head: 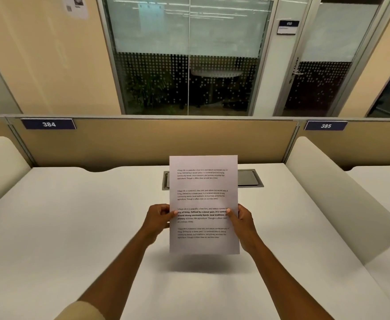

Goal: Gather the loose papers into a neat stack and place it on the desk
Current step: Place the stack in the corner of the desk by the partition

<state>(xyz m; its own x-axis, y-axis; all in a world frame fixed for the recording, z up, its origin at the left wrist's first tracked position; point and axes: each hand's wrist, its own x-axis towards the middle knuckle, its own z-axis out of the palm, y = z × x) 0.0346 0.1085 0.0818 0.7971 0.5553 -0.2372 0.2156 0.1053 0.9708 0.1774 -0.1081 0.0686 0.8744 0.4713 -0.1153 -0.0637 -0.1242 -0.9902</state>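
A stack of white printed papers (203, 185) stands upright above the white desk (74, 227), its edges aligned and its lower edge a little above the desk top, casting a shadow below. My left hand (158, 218) grips the left edge of the papers, thumb on the front. My right hand (242, 224) grips the right edge the same way. Several short paragraphs of text face me. How many sheets are in the stack cannot be told.
A grey cable hatch (249, 179) is set into the desk behind the papers. Rounded white dividers stand at the left (2, 158) and right (332, 192). A tan partition (157, 142) with number plates 384 and 385 closes the back.
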